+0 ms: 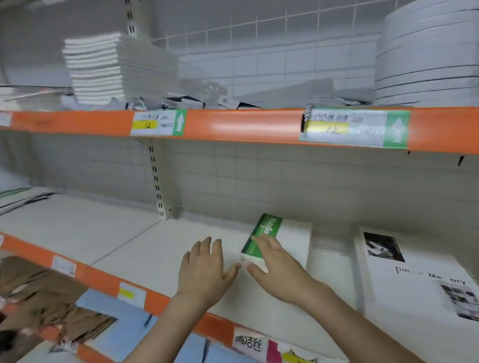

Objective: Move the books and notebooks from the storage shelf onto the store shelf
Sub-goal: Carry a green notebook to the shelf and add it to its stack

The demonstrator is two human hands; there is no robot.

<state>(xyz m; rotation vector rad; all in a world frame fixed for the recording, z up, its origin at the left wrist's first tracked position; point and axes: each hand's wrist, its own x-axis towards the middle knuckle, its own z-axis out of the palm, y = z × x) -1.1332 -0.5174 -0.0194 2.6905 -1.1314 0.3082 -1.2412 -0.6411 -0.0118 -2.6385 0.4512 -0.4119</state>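
Note:
A stack of white notebooks with a green "Notebook" band (291, 235) lies on the white middle shelf (138, 245). My right hand (274, 269) rests flat on the stack's near left part, fingers straight. My left hand (205, 270) hovers or lies flat on the shelf just left of the stack, fingers spread; its thumb nearly meets the right thumb. Right of the stack lies a white book (414, 278) with black-and-white photos and the words "Time Memory".
The shelf above, edged in orange (241, 125), carries a stack of white pads (114, 67), round white plates (431, 48) and small packets. Flat white items (6, 200) lie at the far left. Below are blue folders (128, 320) and brown fabric (37, 294).

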